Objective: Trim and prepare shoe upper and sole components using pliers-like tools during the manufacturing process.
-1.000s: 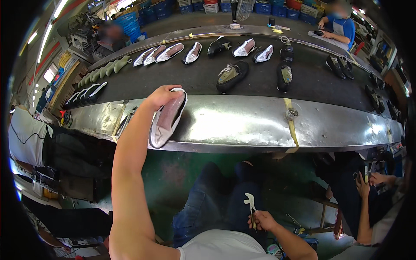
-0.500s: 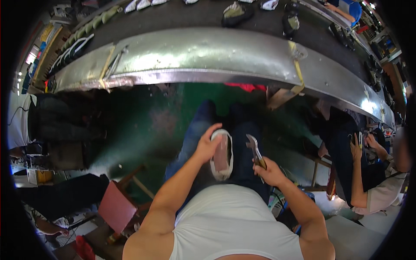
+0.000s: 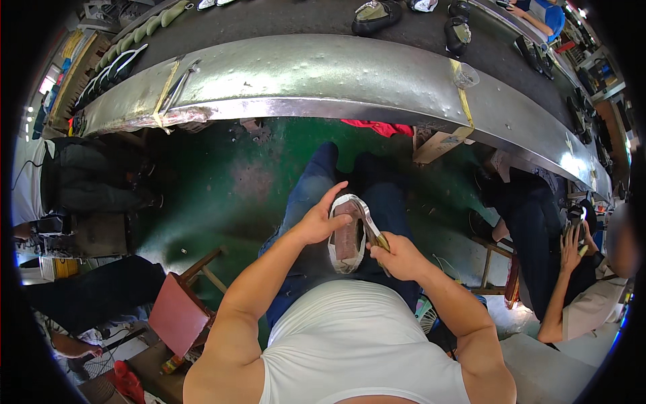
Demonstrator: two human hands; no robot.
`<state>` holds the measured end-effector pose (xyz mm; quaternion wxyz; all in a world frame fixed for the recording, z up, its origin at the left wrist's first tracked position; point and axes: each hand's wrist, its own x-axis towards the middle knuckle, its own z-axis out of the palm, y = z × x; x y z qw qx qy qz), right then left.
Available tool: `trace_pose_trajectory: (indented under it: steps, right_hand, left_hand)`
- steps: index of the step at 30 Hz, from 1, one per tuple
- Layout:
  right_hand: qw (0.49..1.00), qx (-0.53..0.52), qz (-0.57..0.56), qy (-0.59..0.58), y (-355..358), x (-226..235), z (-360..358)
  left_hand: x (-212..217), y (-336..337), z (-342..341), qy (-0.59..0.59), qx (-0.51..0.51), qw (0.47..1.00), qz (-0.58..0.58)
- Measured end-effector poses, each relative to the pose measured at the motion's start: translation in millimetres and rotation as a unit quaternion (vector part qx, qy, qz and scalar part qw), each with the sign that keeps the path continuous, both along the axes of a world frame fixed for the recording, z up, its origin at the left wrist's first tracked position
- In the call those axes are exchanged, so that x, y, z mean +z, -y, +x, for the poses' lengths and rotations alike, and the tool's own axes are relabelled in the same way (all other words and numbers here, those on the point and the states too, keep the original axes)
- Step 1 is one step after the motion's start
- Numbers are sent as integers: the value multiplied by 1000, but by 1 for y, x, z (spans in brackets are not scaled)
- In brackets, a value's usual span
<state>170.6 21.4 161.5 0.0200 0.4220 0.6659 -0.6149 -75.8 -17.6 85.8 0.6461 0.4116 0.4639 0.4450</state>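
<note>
Over my lap lies an upside-down shoe (image 3: 346, 244), a pinkish-brown insole board on its underside ringed by a pale folded-in edge. My left hand (image 3: 317, 221) holds its left side near the far end, thumb across the board and index finger stretched forward. In my right hand (image 3: 400, 257) is a pair of pincers (image 3: 373, 231), gripped by the handles. The curved metal head reaches the shoe's far right rim; whether its jaws have closed on the edge I cannot make out. My palm and fingers partly hide the handles.
Ahead runs a metal-edged conveyor (image 3: 269, 67) carrying black shoes (image 3: 377, 18) and green ones. A hammer-like tool (image 3: 180, 84) is tucked under a yellow strap. To my left stands a stool with a red seat (image 3: 177, 316). At right, another person's hand (image 3: 572, 248) works close by.
My right hand has brought the pincers left, from beside the shoe onto its far rim. My left thumb now lies over the insole board. The view has shifted slightly.
</note>
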Motion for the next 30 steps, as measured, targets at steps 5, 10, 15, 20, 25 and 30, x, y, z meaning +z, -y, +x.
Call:
trace_pose_trajectory:
  steps: [5, 10, 15, 20, 25, 30]
  right_hand:
    - [848, -274, -311, -329, -14, -1, -13]
    - [963, -208, -55, -163, -55, 29, 20]
    - [984, -58, -152, -75, -12, -10, 31]
    - [955, -87, -253, -132, -20, -17, 12]
    - [940, -127, -307, -76, -25, -19, -4]
    - [992, -40, 118, -10, -1, -75, -14]
  left_hand:
    - [6, -8, 3, -8, -55, 998, 44]
    - [-17, -10, 4, -98, -10, 993, 58]
    - [-12, -13, 5, -5, 31, 999, -30]
    - [-14, -14, 6, -97, 19, 994, 40]
    - [-6, -18, 3, -152, 17, 988, 22]
    - [-28, -17, -1, -126, 68, 990, 13]
